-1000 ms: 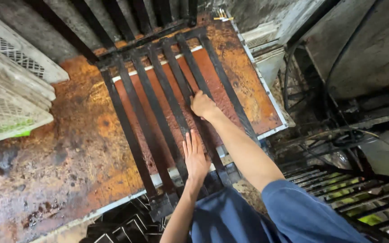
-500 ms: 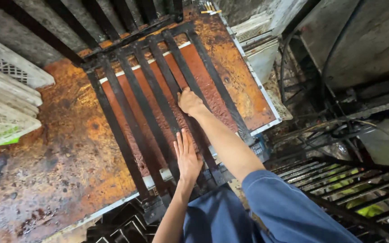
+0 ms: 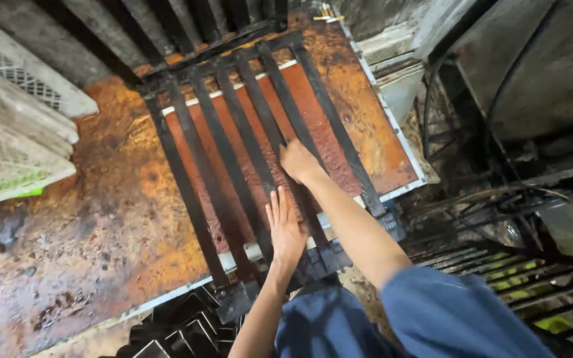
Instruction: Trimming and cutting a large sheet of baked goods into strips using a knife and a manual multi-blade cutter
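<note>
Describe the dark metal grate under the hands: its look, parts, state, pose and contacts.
The grate is a frame of about six long, flat, dark metal bars running parallel, joined by cross pieces at the far and near ends. It looks blackened and worn. It lies flat on a rusty orange metal tabletop, angled across it. The left hand rests palm down, fingers spread, on the bars near the close end; the right hand presses on a middle bar.
</note>
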